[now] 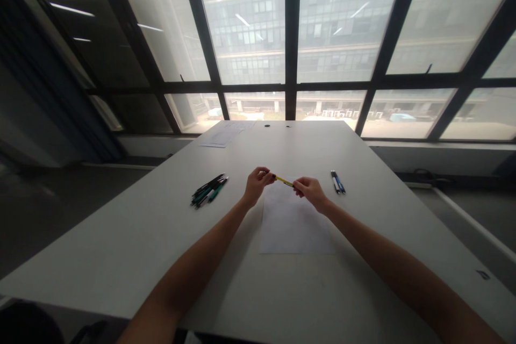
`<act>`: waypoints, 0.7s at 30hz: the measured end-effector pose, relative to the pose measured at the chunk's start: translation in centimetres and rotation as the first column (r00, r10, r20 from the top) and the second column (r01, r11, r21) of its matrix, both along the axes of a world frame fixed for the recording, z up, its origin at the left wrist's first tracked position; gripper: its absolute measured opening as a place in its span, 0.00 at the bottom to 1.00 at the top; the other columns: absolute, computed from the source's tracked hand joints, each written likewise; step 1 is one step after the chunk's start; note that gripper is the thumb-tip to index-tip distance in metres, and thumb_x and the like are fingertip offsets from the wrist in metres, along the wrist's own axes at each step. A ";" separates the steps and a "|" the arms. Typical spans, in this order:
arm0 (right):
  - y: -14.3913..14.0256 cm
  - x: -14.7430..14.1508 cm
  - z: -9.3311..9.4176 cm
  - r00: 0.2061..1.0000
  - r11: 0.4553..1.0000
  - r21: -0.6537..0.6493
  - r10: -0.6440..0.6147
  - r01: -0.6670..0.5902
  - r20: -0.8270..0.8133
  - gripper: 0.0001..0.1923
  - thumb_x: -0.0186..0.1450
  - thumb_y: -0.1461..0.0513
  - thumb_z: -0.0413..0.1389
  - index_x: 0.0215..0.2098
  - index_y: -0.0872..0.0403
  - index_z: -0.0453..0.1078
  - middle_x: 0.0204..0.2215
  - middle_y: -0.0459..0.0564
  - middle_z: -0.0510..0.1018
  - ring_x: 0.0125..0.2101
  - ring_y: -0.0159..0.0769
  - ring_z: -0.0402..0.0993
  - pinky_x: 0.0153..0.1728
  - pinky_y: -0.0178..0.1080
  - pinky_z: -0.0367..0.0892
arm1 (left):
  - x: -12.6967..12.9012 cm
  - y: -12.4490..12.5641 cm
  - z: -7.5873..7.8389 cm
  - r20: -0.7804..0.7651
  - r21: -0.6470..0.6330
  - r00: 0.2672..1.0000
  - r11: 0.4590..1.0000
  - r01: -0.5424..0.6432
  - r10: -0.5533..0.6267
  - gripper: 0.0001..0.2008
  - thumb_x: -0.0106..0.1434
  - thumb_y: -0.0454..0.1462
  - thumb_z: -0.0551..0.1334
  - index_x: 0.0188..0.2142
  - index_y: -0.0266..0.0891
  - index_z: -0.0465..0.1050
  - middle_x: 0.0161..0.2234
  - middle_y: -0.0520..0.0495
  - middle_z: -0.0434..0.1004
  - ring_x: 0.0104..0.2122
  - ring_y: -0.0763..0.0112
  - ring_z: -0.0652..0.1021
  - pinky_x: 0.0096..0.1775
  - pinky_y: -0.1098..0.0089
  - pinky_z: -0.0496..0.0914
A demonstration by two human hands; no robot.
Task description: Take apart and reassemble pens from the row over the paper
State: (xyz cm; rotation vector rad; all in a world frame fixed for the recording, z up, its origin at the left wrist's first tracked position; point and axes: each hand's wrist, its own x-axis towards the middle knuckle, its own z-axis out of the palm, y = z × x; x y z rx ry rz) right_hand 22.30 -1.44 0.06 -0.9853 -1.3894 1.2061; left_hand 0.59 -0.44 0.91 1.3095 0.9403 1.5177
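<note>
Above the far edge of a blank sheet of paper, a yellow pen with dark ends stretches between both hands. My left hand is closed on its left end, and my right hand pinches the right end. The fingers hide both tips of the pen. To the left lies a loose pile of black and green pens. On the right, a small group of blue and white pens rests side by side on the table.
The long white table reaches to the windows. Printed sheets lie at its far left corner. Near the back edge is a round dark spot. A small dark mark shows near the right edge.
</note>
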 end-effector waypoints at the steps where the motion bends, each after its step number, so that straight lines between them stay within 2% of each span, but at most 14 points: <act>1: 0.1 0.1 -0.2 1.000 1.000 -0.006 -0.018 0.018 -0.025 0.17 0.53 0.51 0.64 0.27 0.57 0.73 0.21 0.48 0.77 0.20 0.29 0.69 0.19 0.32 0.63 | -0.1 0.1 -0.3 -0.020 0.000 1.000 1.000 -0.018 0.018 0.23 0.52 0.48 0.71 0.40 0.35 0.71 0.31 0.46 0.80 0.31 0.67 0.80 0.40 0.62 0.76; 5: 0.8 0.5 -0.9 0.987 0.995 -0.009 -0.104 0.104 -0.125 0.18 0.50 0.50 0.66 0.29 0.58 0.74 0.21 0.48 0.76 0.21 0.30 0.69 0.21 0.33 0.65 | -0.7 0.5 -0.8 -0.169 0.033 0.979 0.994 -0.106 0.110 0.20 0.53 0.47 0.70 0.38 0.33 0.78 0.25 0.47 0.78 0.25 0.71 0.77 0.32 0.68 0.74; 8: 1.4 0.8 -1.4 0.974 0.980 0.051 -0.184 0.192 -0.132 0.19 0.50 0.50 0.66 0.28 0.57 0.74 0.20 0.46 0.74 0.20 0.30 0.67 0.20 0.34 0.63 | -0.8 0.6 -1.0 -0.229 0.042 0.967 0.993 -0.109 0.115 0.20 0.54 0.47 0.69 0.40 0.33 0.79 0.25 0.47 0.78 0.25 0.71 0.77 0.32 0.68 0.73; 11: 2.0 1.2 -1.8 0.961 0.960 0.103 -0.245 0.259 -0.132 0.19 0.51 0.50 0.65 0.28 0.57 0.74 0.18 0.45 0.73 0.19 0.29 0.65 0.21 0.34 0.62 | -0.7 0.5 -1.2 -0.222 0.051 0.970 0.994 -0.093 0.102 0.20 0.54 0.45 0.69 0.42 0.33 0.78 0.27 0.46 0.80 0.27 0.69 0.78 0.34 0.67 0.74; 17: 2.8 1.9 -2.5 0.959 0.958 0.129 -0.236 0.256 -0.155 0.19 0.51 0.52 0.65 0.35 0.57 0.76 0.25 0.50 0.78 0.25 0.34 0.73 0.27 0.37 0.68 | -0.6 0.5 -1.8 -0.240 0.071 0.961 0.990 -0.123 0.136 0.16 0.52 0.44 0.70 0.35 0.34 0.76 0.27 0.45 0.80 0.28 0.67 0.79 0.35 0.67 0.74; 21: 3.1 2.3 -2.8 0.956 0.945 0.169 -0.259 0.281 -0.138 0.18 0.52 0.52 0.64 0.34 0.56 0.75 0.25 0.49 0.78 0.25 0.34 0.73 0.27 0.37 0.69 | -0.8 0.7 -2.1 -0.263 0.058 0.953 0.988 -0.142 0.153 0.16 0.51 0.44 0.70 0.34 0.34 0.79 0.26 0.46 0.80 0.26 0.68 0.78 0.34 0.67 0.73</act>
